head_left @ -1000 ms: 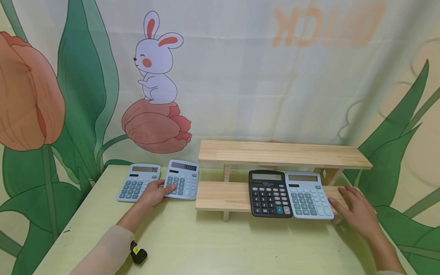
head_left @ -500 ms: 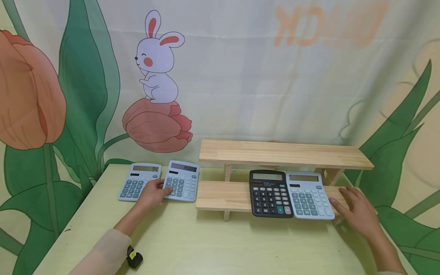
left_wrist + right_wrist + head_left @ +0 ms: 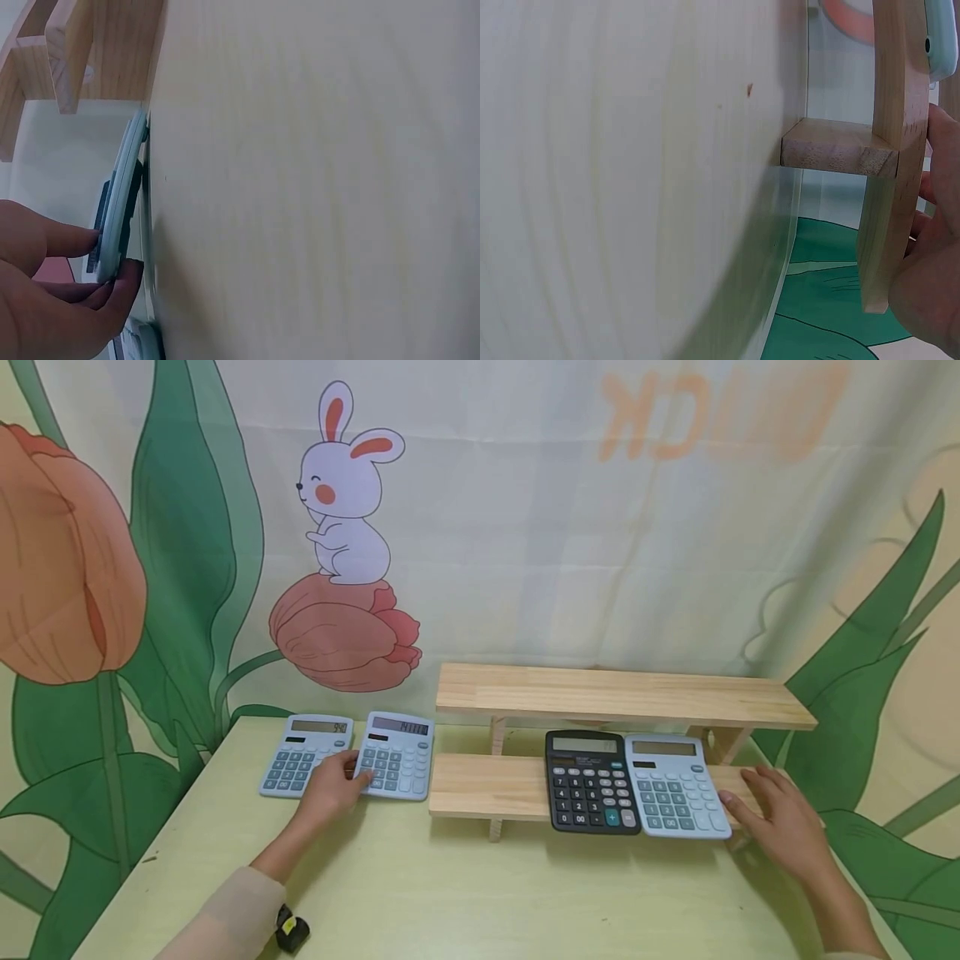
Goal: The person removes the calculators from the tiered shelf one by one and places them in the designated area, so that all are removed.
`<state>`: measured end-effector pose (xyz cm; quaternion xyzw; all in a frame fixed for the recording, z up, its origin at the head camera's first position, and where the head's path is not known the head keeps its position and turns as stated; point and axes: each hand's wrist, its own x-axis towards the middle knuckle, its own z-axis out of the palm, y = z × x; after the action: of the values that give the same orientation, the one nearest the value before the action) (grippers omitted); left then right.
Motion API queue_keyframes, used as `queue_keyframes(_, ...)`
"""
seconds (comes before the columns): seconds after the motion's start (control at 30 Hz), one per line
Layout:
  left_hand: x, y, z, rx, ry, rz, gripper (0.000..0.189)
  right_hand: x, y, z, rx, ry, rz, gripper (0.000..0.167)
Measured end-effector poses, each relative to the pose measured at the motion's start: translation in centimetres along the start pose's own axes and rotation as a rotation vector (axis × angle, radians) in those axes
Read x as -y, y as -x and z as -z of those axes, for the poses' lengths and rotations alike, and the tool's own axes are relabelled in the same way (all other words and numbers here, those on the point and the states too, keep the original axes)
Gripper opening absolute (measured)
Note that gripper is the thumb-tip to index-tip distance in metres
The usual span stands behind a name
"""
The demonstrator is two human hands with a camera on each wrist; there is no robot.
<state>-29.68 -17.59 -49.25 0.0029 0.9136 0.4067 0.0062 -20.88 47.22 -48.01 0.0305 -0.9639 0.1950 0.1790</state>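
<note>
My left hand (image 3: 333, 789) pinches the left edge of a light blue calculator (image 3: 401, 752), thumb on the keys and fingers underneath. The left wrist view shows this calculator (image 3: 120, 199) tilted, with its gripped edge raised off the table. Close on its left lies another light blue calculator (image 3: 288, 770), its display reading 940. My right hand (image 3: 783, 818) rests at the right end of the lower wooden shelf (image 3: 487, 785), fingers loosely spread. Its thumb is at the right edge of a third light blue calculator (image 3: 678, 789), which sits on that shelf beside a black calculator (image 3: 592, 785).
An upper wooden shelf (image 3: 622, 689) runs behind and above the lower one. Both stand on the pale green table (image 3: 480, 893), against a printed curtain (image 3: 517, 527). Below the left sleeve, a small black object with a yellow mark (image 3: 291, 931) shows.
My left hand and the calculator it pinches have shifted slightly toward me and to the left. The right hand and the calculators on the shelf stay as they were.
</note>
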Motion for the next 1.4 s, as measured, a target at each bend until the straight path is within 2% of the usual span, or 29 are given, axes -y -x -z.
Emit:
queue_keyframes(0.2,-0.36,0.49,0.22,-0.026,-0.046,-0.037,0.056,0.03,0.03,-0.05,0.003,0.002,0.000,0.067)
queue_keyframes(0.4,-0.50,0.62,0.43,-0.022,-0.088,-0.064,0.058,-0.01,0.10,0.09,0.008,0.004,-0.008,0.068)
queue_keyframes(0.97,0.01,0.25,0.23,-0.060,-0.157,-0.078,0.057,0.07,-0.06,-0.10,0.011,0.005,0.002,0.068)
queue_keyframes(1.23,-0.24,0.61,0.18,-0.072,-0.178,-0.052,0.057,0.26,-0.13,-0.01,0.015,-0.004,0.005,0.068)
queue_keyframes(1.4,-0.36,0.70,0.24,-0.069,-0.181,-0.063,0.058,0.11,0.04,0.00,0.015,-0.008,0.002,0.068)
